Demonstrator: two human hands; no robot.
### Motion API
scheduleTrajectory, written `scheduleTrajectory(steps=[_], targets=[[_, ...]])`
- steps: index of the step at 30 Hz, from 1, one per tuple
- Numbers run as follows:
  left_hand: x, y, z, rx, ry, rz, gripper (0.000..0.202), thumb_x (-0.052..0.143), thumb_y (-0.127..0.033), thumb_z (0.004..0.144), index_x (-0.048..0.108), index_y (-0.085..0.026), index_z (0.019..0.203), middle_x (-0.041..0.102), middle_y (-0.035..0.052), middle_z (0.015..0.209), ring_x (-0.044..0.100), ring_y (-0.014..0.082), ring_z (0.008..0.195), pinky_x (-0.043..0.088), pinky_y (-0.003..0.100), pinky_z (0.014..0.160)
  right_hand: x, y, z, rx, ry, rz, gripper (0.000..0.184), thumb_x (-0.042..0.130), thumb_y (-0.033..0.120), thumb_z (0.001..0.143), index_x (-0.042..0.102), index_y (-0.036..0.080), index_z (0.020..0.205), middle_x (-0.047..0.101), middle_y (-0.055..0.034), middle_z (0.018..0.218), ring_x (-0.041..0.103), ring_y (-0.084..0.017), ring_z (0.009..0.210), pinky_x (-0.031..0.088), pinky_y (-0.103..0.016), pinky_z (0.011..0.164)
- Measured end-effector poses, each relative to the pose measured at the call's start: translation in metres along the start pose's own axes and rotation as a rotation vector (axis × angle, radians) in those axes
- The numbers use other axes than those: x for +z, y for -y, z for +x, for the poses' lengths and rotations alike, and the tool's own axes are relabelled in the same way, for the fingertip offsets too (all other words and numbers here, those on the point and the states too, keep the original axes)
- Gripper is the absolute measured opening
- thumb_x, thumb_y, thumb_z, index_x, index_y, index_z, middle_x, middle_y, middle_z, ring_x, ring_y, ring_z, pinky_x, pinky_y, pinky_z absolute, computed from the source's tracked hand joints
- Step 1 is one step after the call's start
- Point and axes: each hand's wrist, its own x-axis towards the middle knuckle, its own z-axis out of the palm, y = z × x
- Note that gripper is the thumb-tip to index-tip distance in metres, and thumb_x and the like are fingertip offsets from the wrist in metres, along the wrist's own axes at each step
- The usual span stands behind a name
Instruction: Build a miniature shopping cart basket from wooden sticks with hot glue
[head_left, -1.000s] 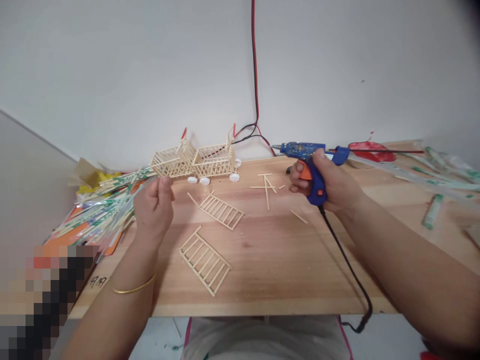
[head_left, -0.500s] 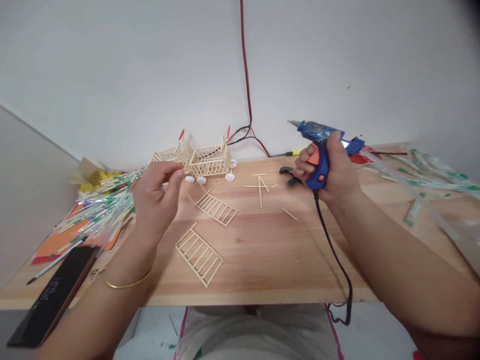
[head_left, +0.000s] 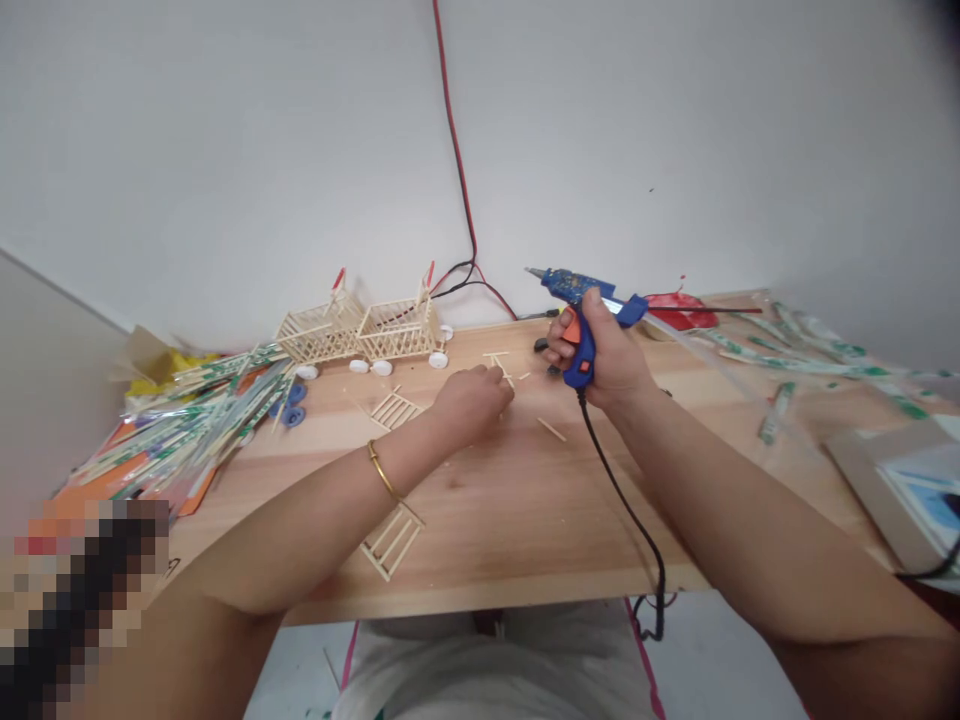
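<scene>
My right hand [head_left: 615, 355] grips a blue hot glue gun [head_left: 568, 287], held above the table with its nozzle pointing left and its black cord hanging down. My left hand [head_left: 472, 402] is low over the middle of the table, fingers pinched together at some loose thin wooden sticks [head_left: 496, 355]; whether a stick is between the fingertips is hidden. A ladder-like stick frame [head_left: 396, 408] lies behind my left forearm, which partly covers it. Another stick frame [head_left: 395, 545] lies nearer the front edge, also partly covered. One short stick [head_left: 552, 429] lies to the right.
Two stick-built carts [head_left: 405, 325] with white wheels and red-topped handles stand by the wall. Wrapped sticks [head_left: 217, 410] pile up at left, beside blue discs [head_left: 292, 412]. More wrappers [head_left: 795, 345] and a cardboard box [head_left: 877, 480] sit at right. A red-black cable [head_left: 450, 110] runs down the wall.
My left hand has moved right, from beside the carts to the loose sticks at mid-table. The glue gun stays in my right hand. The whole view has shifted a little.
</scene>
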Motion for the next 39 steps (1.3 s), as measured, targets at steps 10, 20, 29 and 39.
scheduleTrajectory(steps=[10, 20, 29, 39], targets=[[0.005, -0.017, -0.002, 0.133, -0.153, -0.057, 0.03, 0.039, -0.016, 0.091, 0.052, -0.017, 0.119, 0.061, 0.0097, 0.098, 0.057, 0.02, 0.085, 0.044, 0.031, 0.069, 0.003, -0.001, -0.002, 0.008, -0.002, -0.041, 0.049, 0.057, 0.07, 0.071, 0.05, 0.022, 0.069, 0.049, 0.0018, 0.062, 0.038, -0.008, 0.046, 0.044, -0.025, 0.047], [0.008, 0.022, 0.025, 0.023, 0.074, -0.108, 0.025, 0.041, -0.009, 0.085, 0.064, -0.011, 0.094, 0.063, 0.0147, 0.095, 0.06, 0.0229, 0.09, 0.046, 0.033, 0.078, 0.002, -0.004, -0.004, 0.003, 0.03, -0.005, 0.047, 0.06, 0.067, 0.071, 0.053, 0.021, 0.067, 0.05, 0.0026, 0.061, 0.041, -0.007, 0.045, 0.044, -0.025, 0.047], [0.009, 0.012, 0.019, -0.088, 0.118, -0.109, 0.023, 0.05, -0.01, 0.078, 0.066, -0.007, 0.093, 0.067, 0.0188, 0.089, 0.064, 0.0269, 0.09, 0.048, 0.036, 0.079, 0.001, -0.01, -0.005, 0.02, 0.078, -0.026, 0.048, 0.059, 0.067, 0.072, 0.055, 0.02, 0.065, 0.046, 0.0022, 0.058, 0.039, -0.008, 0.046, 0.045, -0.025, 0.048], [-0.01, 0.028, 0.013, -0.123, 0.121, -0.167, 0.021, 0.05, -0.011, 0.074, 0.069, -0.012, 0.084, 0.069, 0.0138, 0.084, 0.063, 0.0223, 0.081, 0.047, 0.03, 0.072, 0.003, -0.01, -0.006, 0.059, 0.103, -0.019, 0.048, 0.063, 0.066, 0.069, 0.056, 0.02, 0.064, 0.044, 0.0032, 0.055, 0.038, -0.008, 0.047, 0.043, -0.024, 0.048]])
